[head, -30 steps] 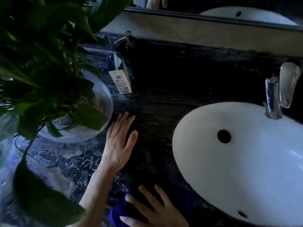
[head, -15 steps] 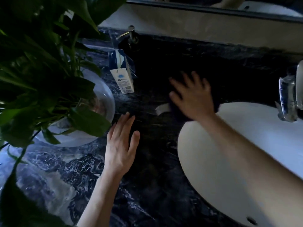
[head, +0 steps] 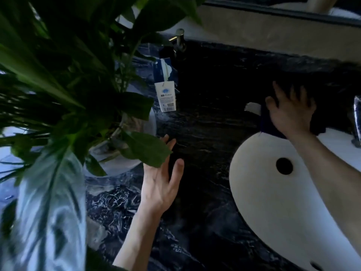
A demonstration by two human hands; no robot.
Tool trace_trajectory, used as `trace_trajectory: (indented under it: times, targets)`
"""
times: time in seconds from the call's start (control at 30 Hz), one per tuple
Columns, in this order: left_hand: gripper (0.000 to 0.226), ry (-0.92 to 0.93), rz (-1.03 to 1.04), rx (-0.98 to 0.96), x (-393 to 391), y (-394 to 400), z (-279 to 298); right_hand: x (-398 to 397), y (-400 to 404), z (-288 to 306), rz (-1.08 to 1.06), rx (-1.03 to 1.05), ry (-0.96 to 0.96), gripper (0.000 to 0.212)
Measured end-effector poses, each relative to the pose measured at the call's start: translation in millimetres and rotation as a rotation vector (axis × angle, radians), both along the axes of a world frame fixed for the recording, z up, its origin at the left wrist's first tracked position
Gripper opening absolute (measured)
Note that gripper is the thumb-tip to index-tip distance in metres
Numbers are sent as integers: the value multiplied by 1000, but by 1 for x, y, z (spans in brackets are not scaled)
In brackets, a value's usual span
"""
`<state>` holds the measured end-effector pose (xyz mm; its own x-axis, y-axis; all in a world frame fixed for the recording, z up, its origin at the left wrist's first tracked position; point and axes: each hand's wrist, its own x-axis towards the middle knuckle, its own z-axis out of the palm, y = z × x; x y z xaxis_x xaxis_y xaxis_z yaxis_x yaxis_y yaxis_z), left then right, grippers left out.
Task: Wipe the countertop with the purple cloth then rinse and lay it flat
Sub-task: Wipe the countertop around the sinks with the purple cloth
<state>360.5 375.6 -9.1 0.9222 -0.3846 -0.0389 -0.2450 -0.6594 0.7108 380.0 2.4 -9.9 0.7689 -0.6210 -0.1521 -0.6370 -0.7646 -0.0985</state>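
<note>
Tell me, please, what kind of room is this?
Most likely a bathroom. A white basin is set into a dark marble countertop, with a tap at its edge, a soap pump behind, and a mirror along the wall.

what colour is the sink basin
White: the sink basin stands out against the dark marbled countertop. The head view, the only one, shows it.
</note>
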Motion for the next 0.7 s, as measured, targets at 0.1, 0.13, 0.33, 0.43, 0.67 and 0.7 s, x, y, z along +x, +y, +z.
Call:
trace_trajectory:
  times: [0.1, 0.13, 0.33, 0.43, 0.67, 0.7]
  targets:
    - [74, 23, 9, -41, -1, -2, 0, 16, 61, 1, 188, -24, -40, 63]
    - [73, 25, 10, -48, -2, -2, 0, 20, 85, 1, 278, -31, -42, 63]
    - [66, 71, 23, -114, -1, 1, 4, -6, 199, 4, 608, 0, 5, 64]
    - [62, 83, 0, -155, 3, 5, 6, -41, 244, 10, 704, 32, 96, 67]
    - [65, 18, 40, -131, -45, 28, 4, -138, 292, 18, 790, 202, 46, 75]
    - [65, 37, 53, -124, -53, 30, 4, -155, 296, 18, 785, 222, 5, 70]
